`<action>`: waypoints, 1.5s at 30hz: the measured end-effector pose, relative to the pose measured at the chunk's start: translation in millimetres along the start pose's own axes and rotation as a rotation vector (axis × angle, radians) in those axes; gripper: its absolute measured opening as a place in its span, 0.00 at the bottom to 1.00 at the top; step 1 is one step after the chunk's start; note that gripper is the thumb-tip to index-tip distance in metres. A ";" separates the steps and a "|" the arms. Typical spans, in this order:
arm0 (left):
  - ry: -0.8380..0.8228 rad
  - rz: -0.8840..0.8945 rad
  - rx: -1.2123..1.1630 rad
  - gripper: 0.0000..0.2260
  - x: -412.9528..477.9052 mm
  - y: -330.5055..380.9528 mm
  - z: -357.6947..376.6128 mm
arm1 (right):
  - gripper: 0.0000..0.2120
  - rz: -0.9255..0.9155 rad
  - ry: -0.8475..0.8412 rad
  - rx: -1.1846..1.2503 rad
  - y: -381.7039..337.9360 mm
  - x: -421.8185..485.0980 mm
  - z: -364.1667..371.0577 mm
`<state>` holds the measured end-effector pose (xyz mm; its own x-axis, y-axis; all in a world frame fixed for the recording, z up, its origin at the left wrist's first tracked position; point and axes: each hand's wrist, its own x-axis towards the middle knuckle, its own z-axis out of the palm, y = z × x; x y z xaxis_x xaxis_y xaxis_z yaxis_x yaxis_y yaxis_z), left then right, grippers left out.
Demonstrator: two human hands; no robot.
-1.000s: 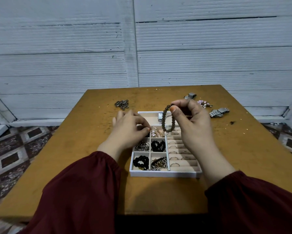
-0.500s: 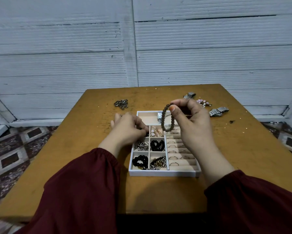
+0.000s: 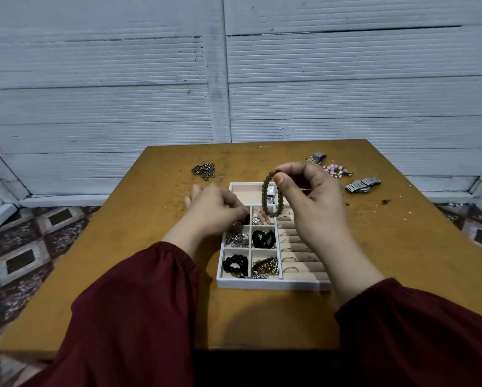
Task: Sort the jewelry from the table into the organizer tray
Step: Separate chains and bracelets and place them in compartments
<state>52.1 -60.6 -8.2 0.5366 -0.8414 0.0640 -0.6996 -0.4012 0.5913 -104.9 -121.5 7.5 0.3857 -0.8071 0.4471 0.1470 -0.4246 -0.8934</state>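
Tray (image 3: 273, 285): rings (image 3: 289, 259), beads (image 3: 235, 265), chains (image 3: 265, 268); bracelet (image 3: 263, 191) above

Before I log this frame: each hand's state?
Left hand: curled over the organizer tray; grip cannot be told.
Right hand: pinches the beaded bracelet.

Left sleeve (image 3: 128, 317): dark maroon cloth, loose, baggy, softly folded.
Left cuff (image 3: 178, 255): gathered band at the wrist.
Right sleeve (image 3: 418, 331): same maroon, same gathered cuff.
Left grip (image 3: 214, 210): bare hand.
Right grip (image 3: 315, 202): bare hand, short thumbnail.

left hand (image 3: 214, 210): what its fingers hold hidden | ring rolls (image 3: 301, 270): partly behind right hand (image 3: 315, 208)
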 end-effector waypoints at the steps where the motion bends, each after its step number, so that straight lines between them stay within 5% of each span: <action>1: 0.025 0.002 -0.025 0.05 -1.9 -2.0 -0.3 | 0.09 0.000 -0.007 0.001 -1.0 -0.7 0.7; 10: 0.243 -0.072 0.093 0.10 -29.8 -25.3 -4.0 | 0.07 0.008 -0.057 -0.008 -11.9 -8.6 4.2; 20: -0.012 -0.167 0.373 0.24 -63.7 -50.3 4.8 | 0.05 0.069 -0.168 0.006 -24.6 -24.5 4.7; 28: 0.032 -0.161 0.411 0.26 -69.7 -51.5 12.1 | 0.05 0.122 -0.217 0.069 -25.3 -41.9 -5.9; 45: 0.080 -0.145 0.403 0.25 -70.2 -51.4 11.4 | 0.05 0.213 -0.209 -0.196 -11.3 -57.3 -12.7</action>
<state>44.9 15.0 -52.3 0.6668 -0.7415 0.0746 -0.7338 -0.6359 0.2390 -140.2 -75.7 -7.5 0.5700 -0.7932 0.2144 -0.1264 -0.3425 -0.9310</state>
